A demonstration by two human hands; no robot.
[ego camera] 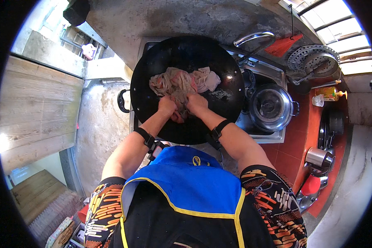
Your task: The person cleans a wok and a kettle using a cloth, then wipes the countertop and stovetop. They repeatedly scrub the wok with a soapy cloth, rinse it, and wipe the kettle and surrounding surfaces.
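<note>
A large black wok [186, 49] stands in front of me at the steel sink and counter. Crumpled cloth, greyish and pink [173, 79], lies in it, with a paler bunched part [206, 79] on the right. My left hand [167, 106] grips the cloth at its near left side, and my right hand [197, 104] grips it close by on the right. Between my hands the cloth is gathered, and a pinkish end hangs below. Wet, whitish patches show on the wok's right wall.
Right of the wok sit a lidded metal pot [270, 107] and a curved chrome faucet [254, 37]. Farther right are round perforated strainers [313, 60], a yellow pump bottle [330, 93] and a steel kettle [319, 159]. The wok's loop handle [121, 100] juts out left.
</note>
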